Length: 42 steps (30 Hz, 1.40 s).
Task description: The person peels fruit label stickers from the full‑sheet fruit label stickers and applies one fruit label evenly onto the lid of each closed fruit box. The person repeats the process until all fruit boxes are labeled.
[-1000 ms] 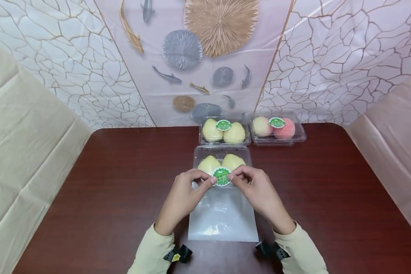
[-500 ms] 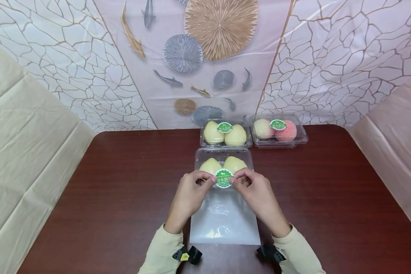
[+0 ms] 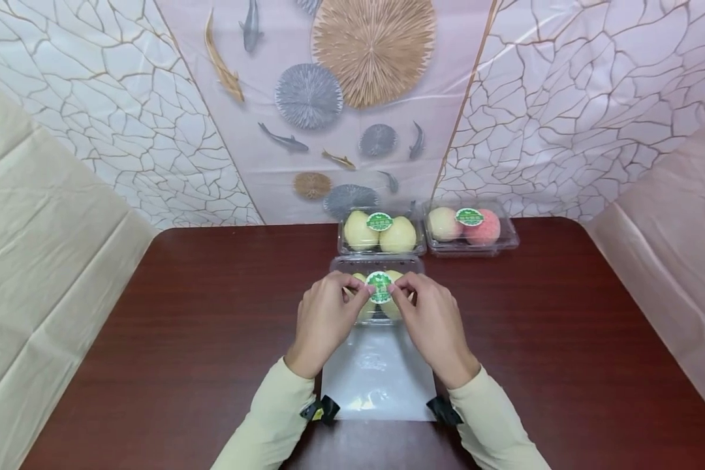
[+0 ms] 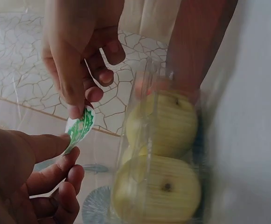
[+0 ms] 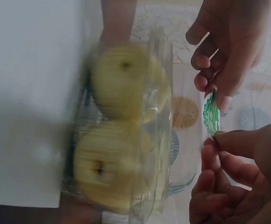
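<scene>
My left hand and right hand pinch opposite edges of a round green-and-white sticker between thumb and forefinger. In the head view the sticker overlaps a clear plastic box holding two pale yellow pears. Both wrist views show it raised above the box lid, apart from it and slightly bowed. The box's lid looks closed. My fingers partly hide the pears in the head view.
A white glossy sheet lies in front of the box. Behind stand a similar stickered pear box and, to its right, another stickered box with a pale and a pink fruit. A patterned cloth hangs beyond the dark red table.
Both hands have moved away from me, carrying the sticker from the box's front edge to over its middle. The view has shifted slightly.
</scene>
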{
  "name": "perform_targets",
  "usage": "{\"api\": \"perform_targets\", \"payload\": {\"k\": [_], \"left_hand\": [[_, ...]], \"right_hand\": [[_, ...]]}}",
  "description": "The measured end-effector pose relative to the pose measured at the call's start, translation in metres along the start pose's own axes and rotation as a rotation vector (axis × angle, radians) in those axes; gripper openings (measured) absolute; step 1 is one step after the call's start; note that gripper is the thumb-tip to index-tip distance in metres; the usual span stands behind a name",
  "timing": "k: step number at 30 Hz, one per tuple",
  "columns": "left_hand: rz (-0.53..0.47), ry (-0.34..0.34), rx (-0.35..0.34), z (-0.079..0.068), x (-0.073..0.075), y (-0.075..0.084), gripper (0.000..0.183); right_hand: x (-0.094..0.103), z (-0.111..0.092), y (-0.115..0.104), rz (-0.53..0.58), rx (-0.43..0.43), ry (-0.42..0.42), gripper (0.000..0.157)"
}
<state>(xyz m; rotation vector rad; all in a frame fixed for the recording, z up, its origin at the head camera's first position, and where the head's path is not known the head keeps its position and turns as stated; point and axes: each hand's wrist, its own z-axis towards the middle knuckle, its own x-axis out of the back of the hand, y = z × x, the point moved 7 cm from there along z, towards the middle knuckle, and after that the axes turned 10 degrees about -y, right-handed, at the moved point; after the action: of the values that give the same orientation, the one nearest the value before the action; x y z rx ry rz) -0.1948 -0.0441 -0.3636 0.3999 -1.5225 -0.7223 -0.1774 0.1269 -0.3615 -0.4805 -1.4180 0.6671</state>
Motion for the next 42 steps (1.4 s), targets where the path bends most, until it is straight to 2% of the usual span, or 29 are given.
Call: {"api": "perform_targets", "payload": {"k": [4, 8, 12, 15, 22, 30, 36, 42], "left_hand": [[0.029, 0.004, 0.013, 0.016, 0.003, -0.001, 0.016], [0.011, -0.046, 0.04, 0.032, 0.001, -0.005, 0.018], [-0.003, -0.098, 0.102, 0.04, -0.003, -0.014, 0.022], [0.034, -0.105, 0.133, 0.042, -0.007, -0.018, 0.022], [0.161, -0.034, 0.074, 0.045, -0.008, -0.008, 0.025], [0.264, 0.069, 0.018, 0.037, -0.006, 0.001, 0.022], [0.284, 0.092, 0.014, 0.036, -0.008, 0.001, 0.02], [0.255, 0.12, 0.022, 0.035, -0.006, -0.003, 0.02]], "right_hand": [[-0.002, 0.017, 0.003, 0.008, -0.012, -0.031, 0.011], [-0.004, 0.03, 0.011, 0.005, -0.036, -0.061, 0.014], [-0.008, 0.039, 0.018, 0.003, -0.066, -0.096, 0.016], [-0.012, 0.043, 0.02, 0.002, -0.08, -0.123, 0.015], [-0.011, 0.046, 0.019, -0.052, -0.067, -0.107, 0.015], [-0.013, 0.039, 0.011, -0.156, -0.032, -0.072, 0.02], [-0.013, 0.036, 0.006, -0.206, -0.015, -0.045, 0.02], [-0.012, 0.035, 0.007, -0.218, -0.022, -0.028, 0.021]]}}
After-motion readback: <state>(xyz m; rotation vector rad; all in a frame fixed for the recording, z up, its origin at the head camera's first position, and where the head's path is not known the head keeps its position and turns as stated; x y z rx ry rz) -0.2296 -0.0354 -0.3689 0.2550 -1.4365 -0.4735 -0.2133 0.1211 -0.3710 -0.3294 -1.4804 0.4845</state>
